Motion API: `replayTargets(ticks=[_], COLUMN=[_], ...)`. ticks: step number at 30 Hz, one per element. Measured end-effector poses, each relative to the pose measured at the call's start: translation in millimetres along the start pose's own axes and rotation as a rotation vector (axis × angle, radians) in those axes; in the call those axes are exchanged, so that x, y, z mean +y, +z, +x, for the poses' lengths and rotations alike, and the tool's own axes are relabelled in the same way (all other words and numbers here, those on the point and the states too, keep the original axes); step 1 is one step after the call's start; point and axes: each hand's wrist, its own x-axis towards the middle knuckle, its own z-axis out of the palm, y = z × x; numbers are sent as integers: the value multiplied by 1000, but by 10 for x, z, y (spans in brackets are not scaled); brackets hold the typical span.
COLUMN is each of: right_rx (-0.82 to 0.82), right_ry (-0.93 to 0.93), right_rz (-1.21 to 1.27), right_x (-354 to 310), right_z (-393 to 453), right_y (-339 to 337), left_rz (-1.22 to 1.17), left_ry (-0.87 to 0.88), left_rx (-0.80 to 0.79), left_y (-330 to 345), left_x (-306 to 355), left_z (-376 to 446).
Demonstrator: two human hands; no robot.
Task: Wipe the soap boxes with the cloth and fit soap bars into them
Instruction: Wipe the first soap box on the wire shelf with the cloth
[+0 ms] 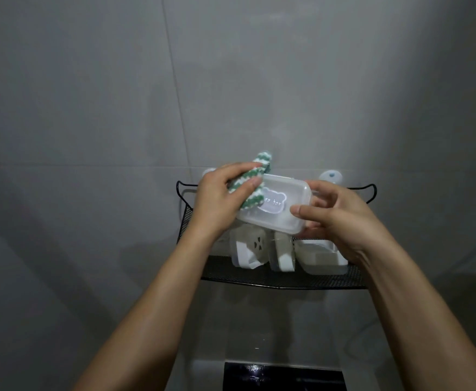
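Left hand grip pinches cloth on soap box lid's left end | right hand grip clasps box's right end | over shelf, apparently clear of it

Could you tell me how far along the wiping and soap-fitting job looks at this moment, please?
Nothing looks finished yet. In hand: the right hand holds a clear soap box with its lid shut above the black mesh shelf, while the left hand presses the green-and-white cloth against its top. Left: the white soap bars and open box on the shelf still wait; whether they were wiped cannot be told.
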Motion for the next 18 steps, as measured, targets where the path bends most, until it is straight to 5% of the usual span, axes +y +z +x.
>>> replayTargets(ticks=[8,18], right_rx=[62,-72], right_ry=[56,-432], right_rz=[-35,-1094], right_x=[22,77], right_z=[-4,-12], right_y=[-9,173], left_rz=[-723,-675], left_ry=[-603,-769], left_rx=[43,200], left_y=[-60,-92], left_x=[-209,-75], left_z=[-175,-88])
